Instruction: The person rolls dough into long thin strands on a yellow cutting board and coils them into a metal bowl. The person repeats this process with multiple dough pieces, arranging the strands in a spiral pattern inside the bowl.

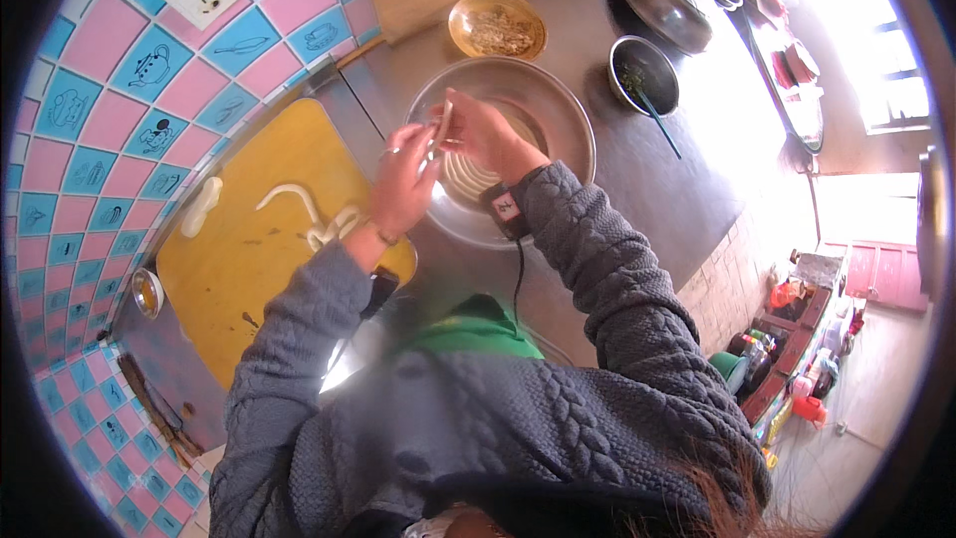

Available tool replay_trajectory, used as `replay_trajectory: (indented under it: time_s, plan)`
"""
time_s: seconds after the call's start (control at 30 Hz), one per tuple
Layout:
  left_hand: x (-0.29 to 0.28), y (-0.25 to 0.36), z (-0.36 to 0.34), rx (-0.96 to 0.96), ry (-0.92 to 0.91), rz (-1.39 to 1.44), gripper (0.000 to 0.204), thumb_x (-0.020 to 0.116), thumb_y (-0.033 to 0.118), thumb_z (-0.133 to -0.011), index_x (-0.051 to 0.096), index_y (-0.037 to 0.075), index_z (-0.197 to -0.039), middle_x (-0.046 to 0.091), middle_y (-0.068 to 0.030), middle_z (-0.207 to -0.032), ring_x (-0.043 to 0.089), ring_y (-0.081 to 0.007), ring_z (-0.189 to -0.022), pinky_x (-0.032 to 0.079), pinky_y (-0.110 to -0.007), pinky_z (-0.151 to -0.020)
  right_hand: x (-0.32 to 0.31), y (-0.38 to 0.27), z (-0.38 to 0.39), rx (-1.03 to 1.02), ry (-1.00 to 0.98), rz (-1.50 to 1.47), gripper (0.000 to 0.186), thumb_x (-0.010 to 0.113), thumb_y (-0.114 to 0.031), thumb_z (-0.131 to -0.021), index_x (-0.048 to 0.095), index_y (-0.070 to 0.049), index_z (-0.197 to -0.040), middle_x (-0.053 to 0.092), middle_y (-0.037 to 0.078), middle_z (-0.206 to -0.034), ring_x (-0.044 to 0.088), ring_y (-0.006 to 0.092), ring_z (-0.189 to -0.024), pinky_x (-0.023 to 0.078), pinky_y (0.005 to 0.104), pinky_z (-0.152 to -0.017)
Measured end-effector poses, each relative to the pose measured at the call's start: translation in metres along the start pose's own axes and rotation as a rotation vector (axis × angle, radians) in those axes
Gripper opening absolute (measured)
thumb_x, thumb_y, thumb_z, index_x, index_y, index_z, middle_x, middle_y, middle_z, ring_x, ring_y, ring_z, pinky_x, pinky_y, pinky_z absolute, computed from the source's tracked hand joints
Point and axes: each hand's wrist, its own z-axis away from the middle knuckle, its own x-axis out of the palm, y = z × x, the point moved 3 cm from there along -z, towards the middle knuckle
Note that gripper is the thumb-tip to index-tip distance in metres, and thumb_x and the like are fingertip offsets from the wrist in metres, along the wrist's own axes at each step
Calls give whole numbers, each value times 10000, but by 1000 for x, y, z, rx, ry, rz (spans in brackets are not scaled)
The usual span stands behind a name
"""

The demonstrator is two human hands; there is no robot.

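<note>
Over a large metal basin (576, 115) both my hands work on a pale dough rope (444, 126). My left hand (401, 184), with a ring on one finger, has its fingers closed around the rope. On the other side, my right hand (482, 134) pinches the rope near its upper end. Coiled dough (464, 179) lies in rings on the basin's bottom, partly hidden by my hands. A further length of dough (296, 197) trails across the yellow board (224, 279) and runs toward my left wrist. Another dough lump (202, 206) rests at the board's far left.
Behind the basin stands a yellow bowl (498, 25) with brownish contents. To its right is a metal bowl (615, 70) with chopped greens and a blue-handled utensil (661, 127). Larger metal bowls (665, 5) sit farther back. A small bowl (147, 293) stands left of the board.
</note>
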Motion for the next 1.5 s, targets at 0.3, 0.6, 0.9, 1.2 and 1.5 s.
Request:
replay_trajectory:
  time_s: [0.3, 0.6, 0.9, 1.2, 1.5]
  plan:
    - [-112, -74, 127, -138, 131, -390, 269, 691, 132, -869, 644, 50, -1121, 621, -135, -1101, 585, -369, -1053, 464, -445, -912, -15, -12, -43, -11, -62, 177, 168, 608, -122, -980, 679, 30, -977, 548, 17, -745, 525, 122, -652, 432, 266, -558]
    - [-104, -46, 141, -68, -57, -379, 240, 706, 153, -910, 635, 67, -1122, 635, -158, -1095, 606, -372, -1035, 477, -448, -890, 11, -39, -23, 70, -12, 390, 123, 653, -92, -934, 711, -5, -871, 512, -26, -682, 477, 86, -574, 377, 246, -501]
    - [-65, 26, 120, -258, -185, 81, 195, 637, 149, -948, 622, 41, -1109, 664, -167, -972, 638, -382, -895, 513, -450, -778, -47, -28, -72, 8, 163, 1052, 127, 669, -151, -862, 719, -34, -857, 631, 67, -707, 590, 201, -563, 460, 338, -526]
    - [5, 36, 102, -40, -217, 255, 237, 636, 98, -941, 638, 25, -1167, 639, -163, -1042, 654, -369, -934, 534, -414, -817, -84, -37, -54, -517, 565, 1459, 261, 732, -218, -811, 729, -33, -994, 714, 157, -960, 679, 305, -872, 548, 405, -808]
    - [-45, 17, 113, 168, -164, -57, 326, 594, 100, -941, 620, 34, -1259, 621, -190, -1259, 618, -382, -1124, 518, -442, -914, 36, 14, 59, -622, -486, 1455, 281, 765, -185, -834, 685, -86, -1085, 659, 97, -1119, 613, 321, -1085, 481, 445, -954]
